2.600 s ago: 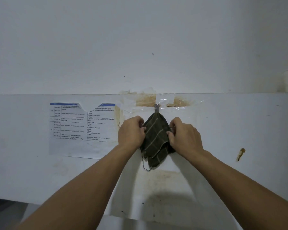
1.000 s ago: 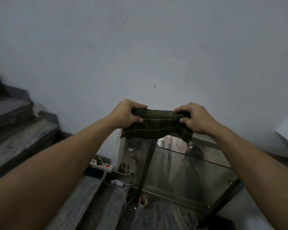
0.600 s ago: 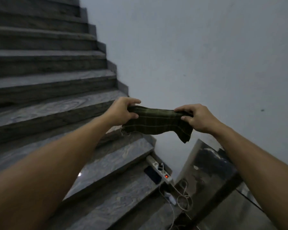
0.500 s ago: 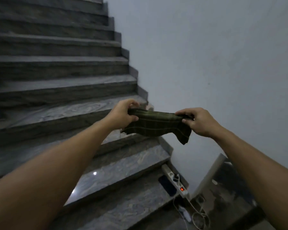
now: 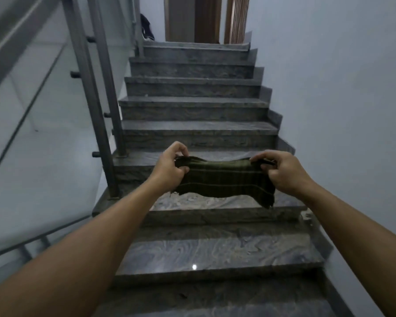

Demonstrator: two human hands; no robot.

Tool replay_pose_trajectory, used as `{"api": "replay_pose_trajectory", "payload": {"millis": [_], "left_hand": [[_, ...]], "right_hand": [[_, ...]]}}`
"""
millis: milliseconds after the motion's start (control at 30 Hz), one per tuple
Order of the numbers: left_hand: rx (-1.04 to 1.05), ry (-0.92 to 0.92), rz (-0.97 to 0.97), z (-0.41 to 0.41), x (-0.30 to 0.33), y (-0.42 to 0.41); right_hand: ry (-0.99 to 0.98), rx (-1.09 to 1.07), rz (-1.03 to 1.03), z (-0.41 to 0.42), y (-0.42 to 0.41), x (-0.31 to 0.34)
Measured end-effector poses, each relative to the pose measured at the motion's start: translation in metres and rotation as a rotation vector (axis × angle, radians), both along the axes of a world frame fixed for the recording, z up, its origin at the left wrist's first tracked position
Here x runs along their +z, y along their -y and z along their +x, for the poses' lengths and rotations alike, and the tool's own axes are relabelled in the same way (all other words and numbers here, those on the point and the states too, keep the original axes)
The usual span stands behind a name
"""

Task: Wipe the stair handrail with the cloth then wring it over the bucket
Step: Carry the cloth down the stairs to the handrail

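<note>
A dark green checked cloth (image 5: 224,180) hangs stretched between both hands at chest height, over the lower stair treads. My left hand (image 5: 169,164) pinches its left end and my right hand (image 5: 281,171) pinches its right end, where a corner droops down. The stair handrail (image 5: 14,42) is a grey metal bar slanting across the upper left, apart from the cloth. No bucket is in view.
Grey marble stairs (image 5: 192,124) climb straight ahead to a landing with a wooden door (image 5: 206,19). Metal posts (image 5: 89,106) and a glass panel (image 5: 32,124) line the left side. A white wall (image 5: 341,99) bounds the right. A dark object (image 5: 148,28) lies at the top left.
The view has swung left from the wall and power strip to face straight up the stairs, bringing the railing into sight. Both hands still hold the cloth stretched between them.
</note>
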State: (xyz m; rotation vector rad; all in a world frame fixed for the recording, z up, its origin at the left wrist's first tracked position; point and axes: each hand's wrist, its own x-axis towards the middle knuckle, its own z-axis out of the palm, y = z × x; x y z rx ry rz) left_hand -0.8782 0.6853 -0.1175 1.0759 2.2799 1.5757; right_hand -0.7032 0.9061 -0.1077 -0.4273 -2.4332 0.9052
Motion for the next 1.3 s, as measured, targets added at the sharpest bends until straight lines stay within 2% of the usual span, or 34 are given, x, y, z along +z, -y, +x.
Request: {"api": "replay_pose_trajectory", "payload": {"millis": [200, 367, 533, 900, 1300], "left_hand": [[0.119, -0.062, 0.015, -0.097, 0.066, -0.035], [0.137, 0.056, 0.049, -0.174, 0.123, -0.072], [0.249, 0.02, 0.032, -0.238, 0.19, -0.091], [0.273, -0.221, -0.095, -0.42, 0.343, -0.113], [0.333, -0.365, -0.127, -0.599, 0.481, -0.202]], "right_hand": [[-0.027, -0.003, -0.005, -0.111, -0.043, 0.069], [0.008, 0.114, -0.021, -0.197, -0.09, 0.131], [0.046, 0.128, 0.092, -0.29, -0.116, 0.194], [0.039, 0.155, 0.304, -0.48, -0.135, 0.347], [-0.043, 0.137, 0.356, -0.653, -0.216, 0.487]]}}
